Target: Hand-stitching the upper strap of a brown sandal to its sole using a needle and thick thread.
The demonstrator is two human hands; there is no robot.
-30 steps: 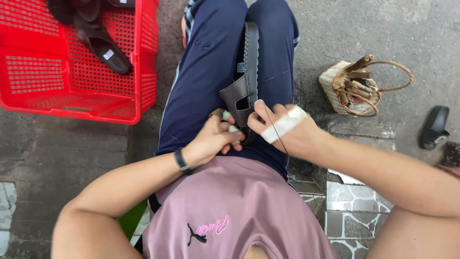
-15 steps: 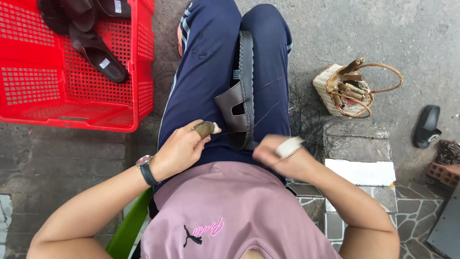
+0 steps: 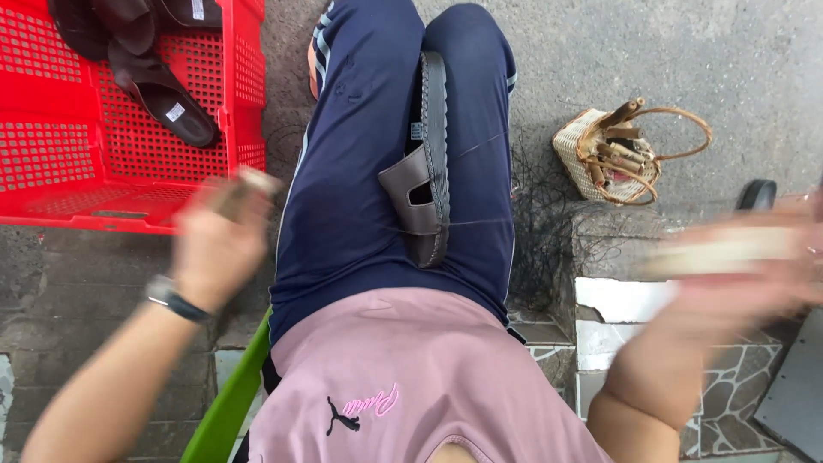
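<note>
Both hands have swung wide apart since half a second ago, off the lap and out to either side. Seen from the head camera, the blurred left hand [image 3: 219,244] pinches a small tan object [image 3: 244,190] near the red crate [image 3: 51,163]; the right hand [image 3: 746,274] is blurred, its grip impossible to tell. A thin thread [image 3: 480,223] crosses the grey-brown sandal [image 3: 424,171], which lies between the thighs. A wicker basket [image 3: 600,154] sits on the concrete.
</note>
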